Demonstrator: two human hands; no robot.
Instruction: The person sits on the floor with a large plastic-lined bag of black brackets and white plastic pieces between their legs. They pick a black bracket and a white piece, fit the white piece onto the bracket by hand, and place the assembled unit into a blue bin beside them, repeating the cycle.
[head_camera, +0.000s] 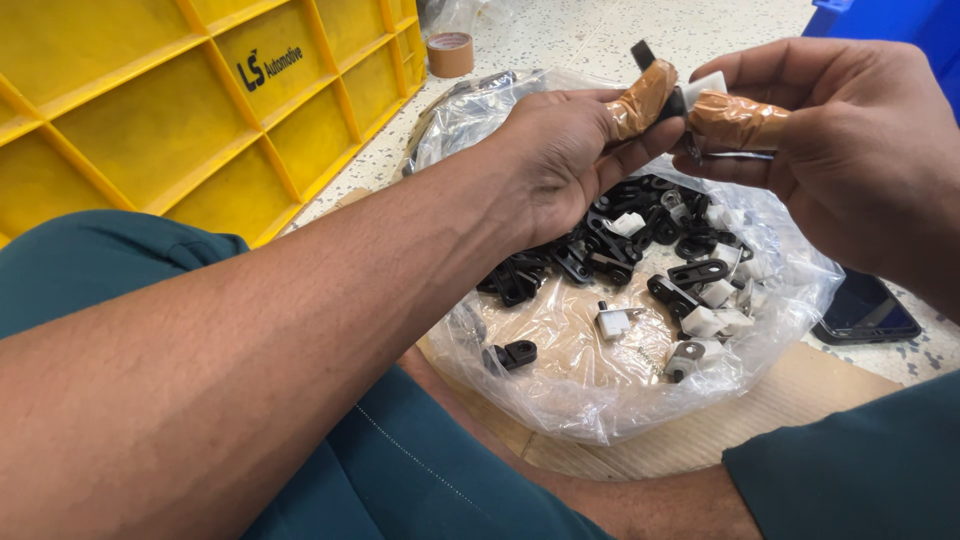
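I hold a small black-and-white clip (680, 92) up between both hands, just above the open bag. My left hand (570, 150) comes in from the left, its taped thumb (642, 98) pressing on the clip's black end. My right hand (850, 150) meets it from the right, its taped thumb (735, 120) against the white end. The two hands are together, both pinched on the clip, fingertips nearly touching.

Right below them lies a clear plastic bag (600, 390), spread open, with a heap of black clips (610, 245) at its middle and white pieces (715, 315) mixed in toward the right. One white piece (612, 322) and one black clip (512, 354) lie apart from the heap, nearer me. The bag rests on a sheet of cardboard (800, 400) on the floor (600, 35).

My legs in teal trousers (400, 470) frame the bag on both sides. A dark phone (868, 310) lies on the floor just right of the bag. To the left stands a yellow crate (180, 110), and beyond it a roll of brown tape (450, 54). A blue bin (900, 20) shows at the top right corner.
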